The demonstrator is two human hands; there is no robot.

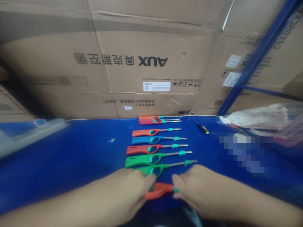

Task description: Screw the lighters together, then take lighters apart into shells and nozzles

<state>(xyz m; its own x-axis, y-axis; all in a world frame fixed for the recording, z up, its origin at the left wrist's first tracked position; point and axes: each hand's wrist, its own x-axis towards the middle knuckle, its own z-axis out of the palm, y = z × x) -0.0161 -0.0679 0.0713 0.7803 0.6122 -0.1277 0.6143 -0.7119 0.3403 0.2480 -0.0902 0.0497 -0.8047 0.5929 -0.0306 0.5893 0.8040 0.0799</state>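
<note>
An orange lighter is held between both hands near the front edge of the blue table. My left hand is closed round its handle end. My right hand pinches its front, where a bit of teal shows; the rest of the rod is hidden by the fingers. Just beyond lies a green lighter, partly covered by my left hand. Behind it are another green lighter, a red one, a blue one and an orange one, rods pointing right.
More red-orange lighters lie against a large cardboard box at the back. A yellow-black screwdriver is right of them. Plastic bags sit at the right, clear plastic at the left. A blue metal post rises at the right.
</note>
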